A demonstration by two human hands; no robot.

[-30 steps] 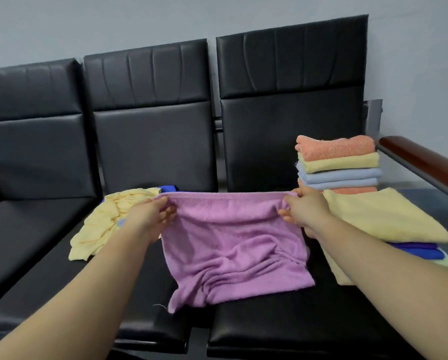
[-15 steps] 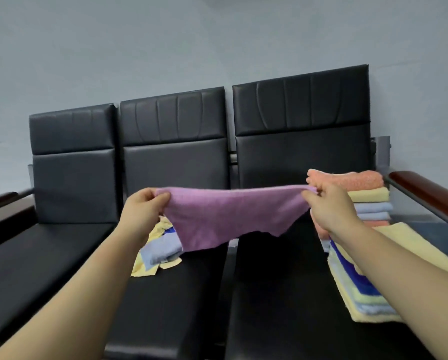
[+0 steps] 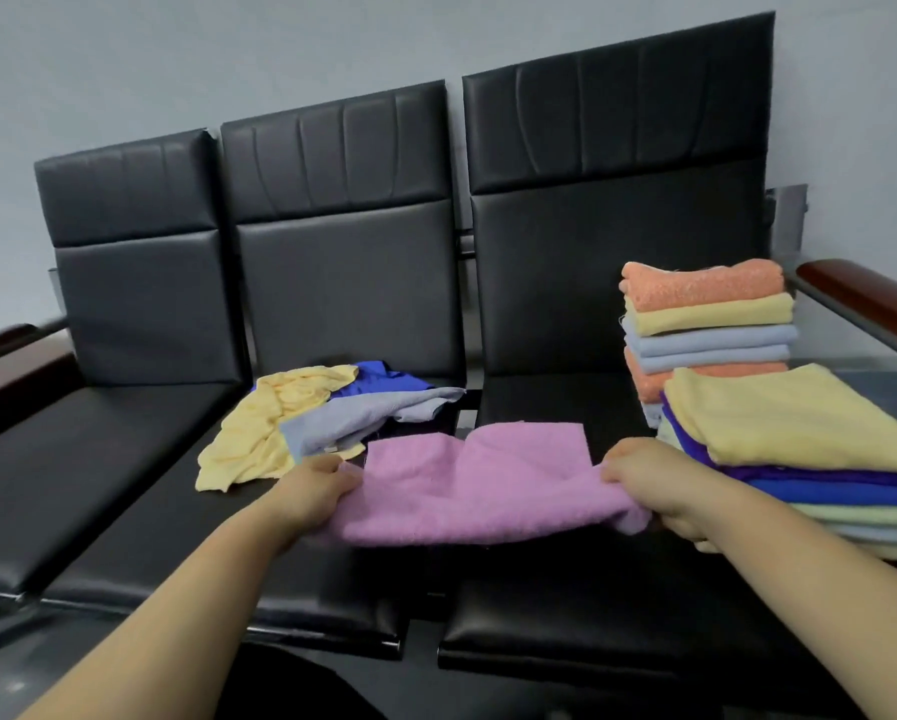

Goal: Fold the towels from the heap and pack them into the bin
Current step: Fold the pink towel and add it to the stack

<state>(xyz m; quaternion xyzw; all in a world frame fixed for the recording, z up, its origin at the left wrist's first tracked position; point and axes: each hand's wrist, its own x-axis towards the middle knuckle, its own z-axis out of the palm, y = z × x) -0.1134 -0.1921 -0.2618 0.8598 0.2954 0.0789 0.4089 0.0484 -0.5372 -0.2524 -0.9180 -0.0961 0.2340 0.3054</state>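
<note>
Purple towel (image 3: 467,480) lies across the bench seat (image 3: 565,589), between heap (image 3: 300,423) and folded stacks (image 3: 799,423) | left hand (image 3: 313,488) pinches its left end, right hand (image 3: 654,485) its right end | step: folding, near edge raised | next: probably bring near edge to far edge, corners matched | bin not in view
</note>
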